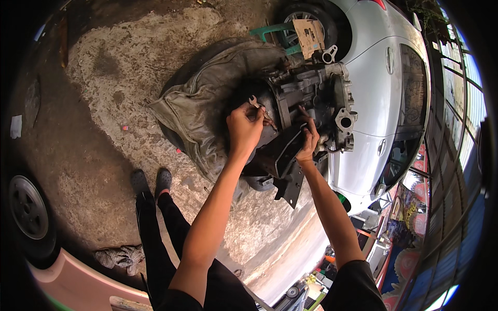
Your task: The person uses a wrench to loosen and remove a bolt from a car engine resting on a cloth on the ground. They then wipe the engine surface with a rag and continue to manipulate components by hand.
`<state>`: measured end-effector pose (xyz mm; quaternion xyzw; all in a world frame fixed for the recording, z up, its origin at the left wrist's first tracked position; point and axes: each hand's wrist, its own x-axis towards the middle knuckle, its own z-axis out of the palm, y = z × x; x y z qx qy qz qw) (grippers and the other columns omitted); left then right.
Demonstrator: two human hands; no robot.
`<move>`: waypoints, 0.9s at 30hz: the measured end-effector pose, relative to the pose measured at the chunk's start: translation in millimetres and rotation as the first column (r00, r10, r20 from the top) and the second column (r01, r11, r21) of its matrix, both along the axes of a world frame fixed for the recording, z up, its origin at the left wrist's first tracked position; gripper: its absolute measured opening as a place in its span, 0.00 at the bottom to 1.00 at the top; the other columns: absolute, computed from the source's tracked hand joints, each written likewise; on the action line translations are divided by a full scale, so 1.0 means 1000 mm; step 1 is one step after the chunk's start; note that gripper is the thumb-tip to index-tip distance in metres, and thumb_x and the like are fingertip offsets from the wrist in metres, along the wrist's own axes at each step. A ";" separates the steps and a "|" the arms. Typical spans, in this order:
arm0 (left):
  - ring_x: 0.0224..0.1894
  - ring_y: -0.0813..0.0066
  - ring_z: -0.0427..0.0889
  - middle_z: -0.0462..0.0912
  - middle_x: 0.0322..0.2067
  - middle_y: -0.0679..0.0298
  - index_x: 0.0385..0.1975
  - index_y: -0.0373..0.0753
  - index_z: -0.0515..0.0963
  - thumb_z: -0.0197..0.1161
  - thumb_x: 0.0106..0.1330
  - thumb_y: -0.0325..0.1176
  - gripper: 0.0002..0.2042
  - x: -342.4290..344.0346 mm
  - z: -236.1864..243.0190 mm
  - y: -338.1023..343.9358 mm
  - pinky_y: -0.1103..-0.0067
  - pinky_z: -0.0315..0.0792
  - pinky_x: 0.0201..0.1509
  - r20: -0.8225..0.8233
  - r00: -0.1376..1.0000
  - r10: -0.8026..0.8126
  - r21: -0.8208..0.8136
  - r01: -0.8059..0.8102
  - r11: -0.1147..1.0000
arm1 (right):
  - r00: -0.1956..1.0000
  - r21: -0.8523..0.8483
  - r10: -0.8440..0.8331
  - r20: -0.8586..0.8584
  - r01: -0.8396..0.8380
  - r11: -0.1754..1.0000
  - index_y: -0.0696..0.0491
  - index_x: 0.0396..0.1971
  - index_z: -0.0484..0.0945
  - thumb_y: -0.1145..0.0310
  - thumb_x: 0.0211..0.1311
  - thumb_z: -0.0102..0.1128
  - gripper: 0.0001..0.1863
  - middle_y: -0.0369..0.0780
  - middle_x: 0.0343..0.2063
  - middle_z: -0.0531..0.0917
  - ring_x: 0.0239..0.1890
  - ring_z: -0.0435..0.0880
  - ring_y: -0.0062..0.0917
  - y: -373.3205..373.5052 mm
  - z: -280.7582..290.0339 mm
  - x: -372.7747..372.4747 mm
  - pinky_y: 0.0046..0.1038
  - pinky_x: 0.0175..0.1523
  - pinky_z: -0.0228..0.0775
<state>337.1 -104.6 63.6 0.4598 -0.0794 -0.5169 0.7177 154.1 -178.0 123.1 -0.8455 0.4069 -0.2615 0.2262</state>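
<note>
A dark, greasy car engine (306, 85) lies on a worn grey-brown cover (192, 111) over what looks like a tyre. My left hand (245, 127) is closed around a wrench (253, 101), whose open-ended jaw sticks out above the fingers. Its other end reaches down to the dark metal by the engine's near left side. My right hand (309, 139) curls at the edge of a dark metal bracket (290, 147) on the engine's near side, with one finger stretched along the block. What lies under its fingertips is hidden.
Close behind the engine stands a silver car (373, 88). A green stool (270, 31) with a cardboard piece (309, 37) is at the far side. A loose wheel (28, 207) and a pinkish panel (83, 280) are at left. A crumpled cloth (120, 257) lies near my legs.
</note>
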 end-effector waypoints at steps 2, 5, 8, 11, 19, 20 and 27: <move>0.29 0.75 0.87 0.85 0.26 0.56 0.30 0.28 0.77 0.61 0.64 0.20 0.02 0.001 -0.004 0.004 0.80 0.79 0.32 -0.001 1.000 0.005 -0.060 -0.005 0.998 | 1.000 -0.004 -0.006 -0.004 0.006 1.000 0.66 0.42 0.74 0.51 0.64 0.39 0.30 0.52 0.46 0.80 0.46 0.79 0.36 0.001 0.000 0.001 0.27 0.54 0.64; 0.30 0.76 0.87 0.84 0.28 0.56 0.32 0.27 0.76 0.60 0.65 0.19 0.01 0.004 -0.010 0.008 0.79 0.79 0.33 -0.233 0.961 -0.149 -0.312 0.071 0.947 | 1.000 -0.012 -0.003 0.000 0.003 1.000 0.66 0.42 0.74 0.52 0.64 0.39 0.29 0.51 0.44 0.81 0.43 0.78 0.34 0.002 0.000 0.001 0.26 0.52 0.65; 0.32 0.74 0.87 0.82 0.30 0.55 0.34 0.25 0.75 0.61 0.64 0.18 0.03 0.013 -0.020 0.007 0.78 0.79 0.34 -0.204 0.932 -0.299 -0.411 0.195 0.890 | 1.000 0.006 -0.017 -0.006 0.017 1.000 0.66 0.42 0.74 0.52 0.64 0.39 0.29 0.51 0.44 0.81 0.43 0.78 0.33 0.002 0.000 -0.001 0.26 0.53 0.64; 0.35 0.69 0.86 0.81 0.32 0.53 0.36 0.23 0.74 0.62 0.62 0.17 0.06 0.019 -0.023 0.006 0.77 0.79 0.35 0.180 0.954 -0.239 -0.262 0.280 0.924 | 0.999 0.019 -0.036 -0.010 0.036 0.999 0.67 0.43 0.74 0.52 0.65 0.40 0.29 0.50 0.45 0.81 0.46 0.78 0.34 0.001 -0.001 -0.004 0.26 0.55 0.64; 0.41 0.50 0.83 0.80 0.38 0.48 0.42 0.25 0.76 0.65 0.56 0.18 0.13 0.026 0.003 0.014 0.69 0.76 0.42 0.416 0.902 -0.117 -0.375 0.287 0.881 | 0.999 0.009 -0.032 -0.015 0.032 0.999 0.67 0.44 0.73 0.51 0.66 0.40 0.30 0.50 0.48 0.81 0.49 0.78 0.31 0.001 -0.004 -0.009 0.25 0.56 0.64; 0.43 0.48 0.82 0.80 0.39 0.48 0.42 0.26 0.76 0.66 0.56 0.19 0.14 0.027 0.007 0.015 0.68 0.76 0.43 0.404 0.900 -0.161 -0.372 0.323 0.870 | 0.999 0.010 -0.035 -0.007 0.035 0.999 0.67 0.44 0.73 0.52 0.65 0.40 0.30 0.50 0.49 0.81 0.48 0.78 0.31 0.001 -0.005 -0.008 0.25 0.55 0.64; 0.43 0.45 0.80 0.79 0.40 0.49 0.42 0.28 0.76 0.66 0.56 0.21 0.14 0.030 0.029 0.013 0.64 0.74 0.44 0.635 0.769 -0.080 -0.368 0.392 0.843 | 1.000 0.033 -0.024 0.003 0.023 0.999 0.67 0.44 0.74 0.57 0.59 0.40 0.27 0.50 0.52 0.80 0.49 0.78 0.32 0.003 0.002 -0.001 0.26 0.54 0.65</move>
